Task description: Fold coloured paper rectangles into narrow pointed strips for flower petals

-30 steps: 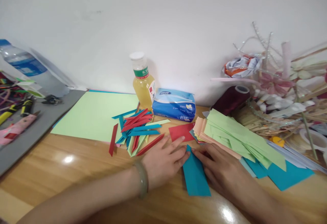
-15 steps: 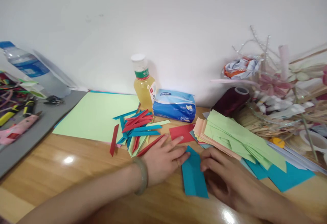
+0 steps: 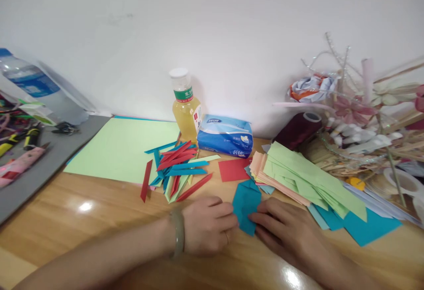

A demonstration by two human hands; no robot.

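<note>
Head view shows the blue paper (image 3: 245,199) now folded shorter, the right hand (image 3: 286,224) pinching its edge, the left hand (image 3: 209,226) curled beside, grip unclear.

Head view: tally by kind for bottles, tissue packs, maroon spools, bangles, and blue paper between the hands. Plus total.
Bottles: 2 (yellow-drink bottle, blue-capped bottle)
Tissue pack: 1
Maroon spool: 1
Bangle: 1
Blue paper between left hand and right hand: 1
Total: 6
</note>
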